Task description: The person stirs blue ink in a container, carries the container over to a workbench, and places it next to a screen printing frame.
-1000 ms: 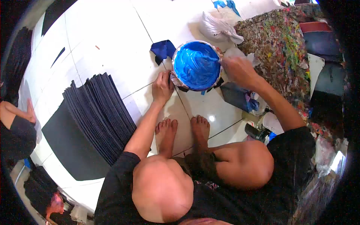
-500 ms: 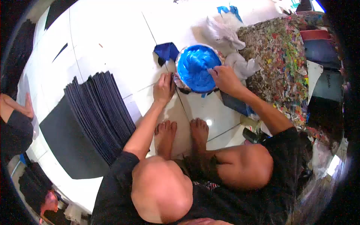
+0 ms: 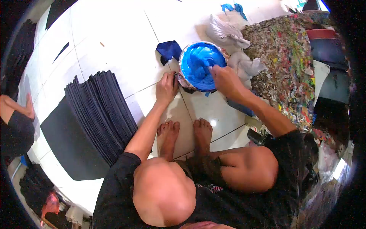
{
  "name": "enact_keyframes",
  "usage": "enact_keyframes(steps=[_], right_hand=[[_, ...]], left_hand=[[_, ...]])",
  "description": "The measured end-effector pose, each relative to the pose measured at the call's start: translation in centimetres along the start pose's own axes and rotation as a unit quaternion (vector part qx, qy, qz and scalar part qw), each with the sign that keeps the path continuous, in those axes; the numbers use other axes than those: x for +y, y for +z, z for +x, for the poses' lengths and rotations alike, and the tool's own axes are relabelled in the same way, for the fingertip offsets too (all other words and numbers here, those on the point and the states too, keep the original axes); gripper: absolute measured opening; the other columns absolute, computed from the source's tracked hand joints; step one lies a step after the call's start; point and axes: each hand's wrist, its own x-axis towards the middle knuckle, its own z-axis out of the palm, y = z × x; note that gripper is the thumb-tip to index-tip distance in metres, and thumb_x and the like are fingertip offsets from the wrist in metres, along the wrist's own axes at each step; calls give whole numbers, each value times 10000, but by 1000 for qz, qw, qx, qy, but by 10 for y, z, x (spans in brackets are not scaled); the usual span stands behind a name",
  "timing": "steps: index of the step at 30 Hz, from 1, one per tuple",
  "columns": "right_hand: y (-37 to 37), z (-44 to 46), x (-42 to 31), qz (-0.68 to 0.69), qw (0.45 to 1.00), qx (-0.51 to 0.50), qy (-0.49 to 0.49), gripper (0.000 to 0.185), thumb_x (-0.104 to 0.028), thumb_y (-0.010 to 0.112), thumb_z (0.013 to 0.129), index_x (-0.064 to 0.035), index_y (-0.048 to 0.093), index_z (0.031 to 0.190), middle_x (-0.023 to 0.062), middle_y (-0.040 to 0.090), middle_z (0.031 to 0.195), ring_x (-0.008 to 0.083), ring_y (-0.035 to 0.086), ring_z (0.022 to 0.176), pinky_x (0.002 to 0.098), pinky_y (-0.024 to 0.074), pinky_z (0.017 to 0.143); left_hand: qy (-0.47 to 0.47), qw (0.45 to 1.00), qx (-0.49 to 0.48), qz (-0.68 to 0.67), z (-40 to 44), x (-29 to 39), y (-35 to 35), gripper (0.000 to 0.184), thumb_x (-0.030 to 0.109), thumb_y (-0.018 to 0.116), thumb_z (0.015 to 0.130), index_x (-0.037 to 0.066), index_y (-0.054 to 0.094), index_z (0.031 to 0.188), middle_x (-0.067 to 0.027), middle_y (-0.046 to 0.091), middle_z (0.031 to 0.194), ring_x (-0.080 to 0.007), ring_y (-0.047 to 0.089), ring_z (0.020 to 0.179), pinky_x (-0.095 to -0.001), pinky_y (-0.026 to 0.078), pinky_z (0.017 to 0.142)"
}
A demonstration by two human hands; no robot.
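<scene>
A round bucket (image 3: 181,74) of thick bright blue paint (image 3: 200,63) stands on the tiles in front of my feet. My right hand (image 3: 227,82) is closed over its right side, gripping a stirrer whose small pale part (image 3: 211,69) shows at the fingertips; the rest is hidden by the hand and paint. Swirl marks run across the paint. At the bucket's lower left side, my left hand (image 3: 166,89) has curled fingers, with something dark at its edge that I cannot make out. Dark blue cloth (image 3: 169,51) lies just left of the bucket.
A stack of black sheets (image 3: 101,110) lies to my left. White bags (image 3: 227,32) and a paint-speckled mat or block (image 3: 280,65) are on the right. Cans (image 3: 254,124) stand by my right knee. Another person's leg (image 3: 17,108) shows at the far left.
My right hand has shifted slightly left and inward over the bucket, and the swirls in the paint have changed shape. My left hand stays nearly in place.
</scene>
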Motion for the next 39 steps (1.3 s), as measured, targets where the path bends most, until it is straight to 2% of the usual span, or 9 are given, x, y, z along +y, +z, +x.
enact_keyframes(steps=[4, 5, 14, 18, 22, 25, 32, 35, 39], right_hand=[[2, 0, 33, -77, 991, -110, -28, 148, -103, 565, 804, 16, 646, 838, 248, 633, 711, 429, 647, 682, 514, 525, 618], [-2, 2, 26, -144, 987, -61, 47, 194, -104, 565, 808, -10, 661, 948, 220, 656, 827, 393, 653, 762, 477, 531, 668], [-17, -9, 33, -148, 987, -53, 16, 219, -149, 613, 756, 1, 630, 913, 208, 629, 778, 380, 639, 735, 478, 511, 632], [-29, -19, 0, -119, 984, -71, -110, 242, -169, 634, 732, 6, 617, 898, 202, 616, 756, 375, 633, 723, 478, 502, 617], [-33, -6, 31, -189, 978, -87, 3, 270, -189, 655, 709, 11, 604, 883, 197, 604, 734, 369, 627, 711, 478, 493, 601], [-49, -14, -8, -196, 957, -81, -199, 299, -215, 675, 692, 10, 602, 874, 217, 608, 777, 367, 633, 735, 487, 491, 603], [-18, -15, 39, -125, 984, 99, -85, 257, -205, 639, 708, -14, 608, 878, 232, 593, 831, 375, 622, 741, 510, 483, 642], [-38, -20, 22, -143, 981, -52, -121, 273, -208, 638, 718, -16, 613, 911, 219, 605, 868, 373, 617, 796, 505, 483, 648], [-36, -3, 54, -138, 988, -70, 0, 297, -213, 636, 732, -19, 620, 956, 201, 620, 918, 370, 610, 871, 499, 484, 655]], left_hand=[[-3, 1000, -4, 2, 1, 5, -4, 278, 138, 621, 850, 28, 587, 1103, -148, 573, 907, -338, 618, 740, -421, 502, 625], [-8, 1000, -7, 6, 0, 4, -3, 279, 149, 620, 854, 28, 588, 1103, -142, 572, 904, -337, 619, 740, -418, 503, 621], [-16, 999, 5, 33, 0, 4, 1, 257, 135, 612, 871, 16, 591, 1098, -140, 572, 881, -327, 611, 694, -417, 501, 602], [4, 1000, 5, 14, -3, 5, -5, 248, 144, 612, 874, 6, 592, 1079, -141, 573, 874, -326, 619, 693, -408, 504, 587], [45, 995, 90, 24, 3, -7, 14, 224, 152, 608, 882, 4, 599, 1049, -146, 582, 890, -334, 624, 719, -409, 508, 608], [-7, 1000, 13, -7, 2, 1, -1, 223, 155, 595, 889, 5, 597, 1053, -154, 585, 899, -341, 626, 737, -421, 507, 620], [-24, 1000, 1, -3, 6, 7, -4, 223, 162, 590, 893, 4, 594, 1049, -155, 581, 889, -349, 623, 737, -432, 503, 613], [13, 999, 34, -24, 5, 6, -7, 207, 162, 590, 891, 16, 594, 1037, -152, 574, 884, -346, 623, 727, -427, 505, 599], [-23, 1000, 7, -3, 5, 0, 3, 209, 154, 591, 885, 21, 589, 1047, -155, 573, 883, -348, 622, 741, -422, 507, 617]])
